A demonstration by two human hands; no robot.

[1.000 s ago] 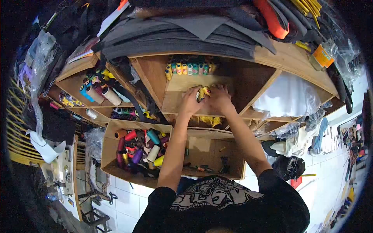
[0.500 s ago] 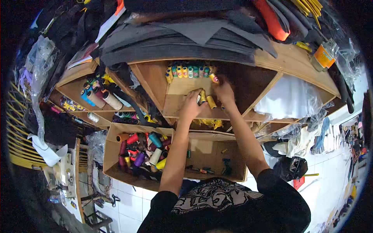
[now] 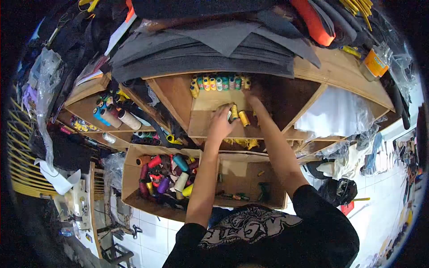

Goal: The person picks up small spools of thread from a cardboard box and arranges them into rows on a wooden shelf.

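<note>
Inside the wooden shelf compartment, my left hand [image 3: 219, 122] curls around a yellow thread spool [image 3: 234, 111], with its fingers closed. Just to the right of it, another yellow thread spool [image 3: 243, 118] leans at a tilt. My right hand [image 3: 254, 97] reaches deeper, dim and blurred, near a yellow spool [image 3: 247, 83] at the right end of a row. That row of small spools [image 3: 219, 83], in yellow, green and grey, stands upright along the back. Whether my right fingers still touch the end spool cannot be made out.
A cardboard box [image 3: 134, 198] below holds many large coloured spools on its left and a few small ones on its right. Dark fabric sheets [image 3: 201, 58] lie on the shelf top. Bigger thread cones [image 3: 129, 119] sit in the left compartment, and clear plastic [image 3: 330, 111] fills the right one.
My right hand has carried a yellow spool back to the right end of the row, where it now stands upright. My left hand has stayed about where it was.
</note>
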